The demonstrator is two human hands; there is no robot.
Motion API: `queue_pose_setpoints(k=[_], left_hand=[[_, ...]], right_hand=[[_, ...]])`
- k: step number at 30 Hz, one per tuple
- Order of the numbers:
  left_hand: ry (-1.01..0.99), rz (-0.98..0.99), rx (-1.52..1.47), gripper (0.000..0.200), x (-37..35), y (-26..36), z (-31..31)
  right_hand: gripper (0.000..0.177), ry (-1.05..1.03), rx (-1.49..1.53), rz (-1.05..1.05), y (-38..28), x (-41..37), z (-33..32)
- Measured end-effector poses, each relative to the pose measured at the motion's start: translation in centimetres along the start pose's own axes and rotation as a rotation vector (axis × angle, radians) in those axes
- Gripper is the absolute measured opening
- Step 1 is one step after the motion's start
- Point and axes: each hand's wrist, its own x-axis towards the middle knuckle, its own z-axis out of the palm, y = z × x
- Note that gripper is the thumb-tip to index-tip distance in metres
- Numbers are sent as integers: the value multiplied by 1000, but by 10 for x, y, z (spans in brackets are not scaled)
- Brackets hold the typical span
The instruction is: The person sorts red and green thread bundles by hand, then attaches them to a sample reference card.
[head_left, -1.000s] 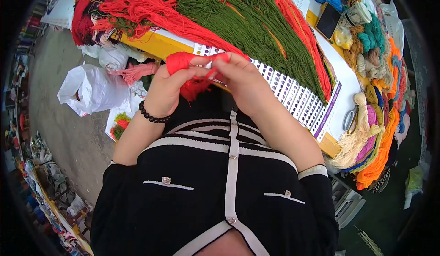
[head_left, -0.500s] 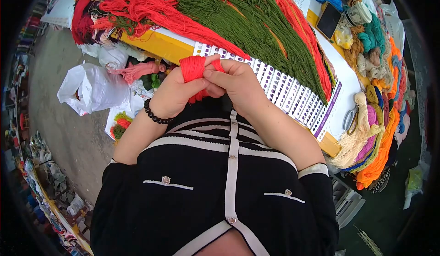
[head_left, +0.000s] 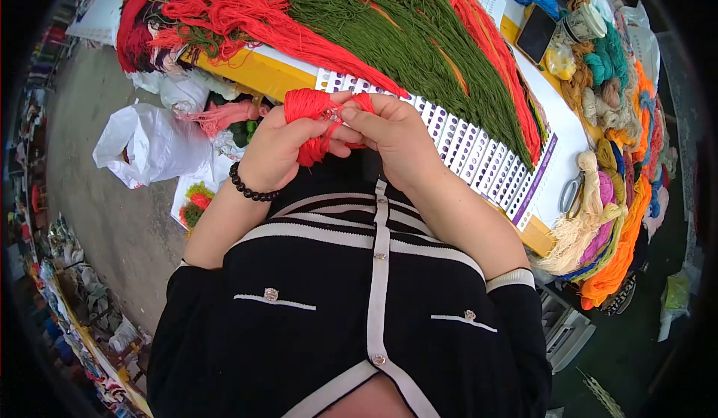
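Note:
Just in front of my chest, both hands hold a bundle of red yarn (head_left: 305,105). My left hand (head_left: 275,147) is closed round the wound part, with strands passing over its fingers. Pinched between thumb and fingers, a smaller loop of the same yarn is in my right hand (head_left: 395,128). The hands meet at the fingertips, where something small and shiny shows, too small to name. Beyond them, long green yarn (head_left: 419,37) and red yarn strands (head_left: 247,18) lie across the table.
Cards with rows of holes (head_left: 479,152) lie along the table's yellow edge (head_left: 254,74). At right are scissors (head_left: 571,194), a phone (head_left: 537,34), a cup (head_left: 585,23) and orange yarn (head_left: 621,246). A white plastic bag (head_left: 153,145) stands at left.
The red bundle has spread wider and loosened between my hands. My left hand has shifted slightly left, away from the right, and a shiny spot now shows between the fingers.

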Motion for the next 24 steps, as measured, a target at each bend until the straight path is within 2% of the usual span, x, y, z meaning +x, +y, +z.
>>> queue_pose_setpoints(k=[5, 8, 12, 14, 15, 16, 17, 19, 20, 21, 22, 24], left_hand=[[17, 17, 16, 33, 1, -4, 0], [70, 60, 122, 30, 2, -9, 2], [172, 147, 239, 20, 4, -17, -5], [207, 214, 293, 18, 2, -10, -10], [95, 155, -31, 18, 0, 1, -16], [-19, 87, -356, 18, -5, 10, -27], [3, 190, -383, 20, -13, 19, -52], [-146, 350, -551, 18, -32, 50, -106], [19, 346, -779, 19, -45, 66, -158], [161, 439, -790, 19, -57, 82, -176], [186, 427, -846, 15, -69, 95, -213], [219, 414, -689, 18, -90, 111, -273]], right_hand=[[17, 13, -10, -11, 1, -1, 0], [18, -37, -12, -16, 7, 3, -5], [17, 7, -70, -36, 8, 2, -2], [15, 24, 92, -59, -5, -2, 4], [15, 22, 90, -72, -15, -5, 3], [14, 16, 219, -96, -28, -10, -3], [13, 8, 346, -117, -41, -17, -10], [10, -51, 161, -275, -69, -47, -36], [9, 131, -19, -318, -85, -66, -46], [8, 314, -199, -357, -100, -84, -58], [7, 417, -210, -437, -110, -97, -77], [8, 605, -151, -515, -131, -122, -119]])
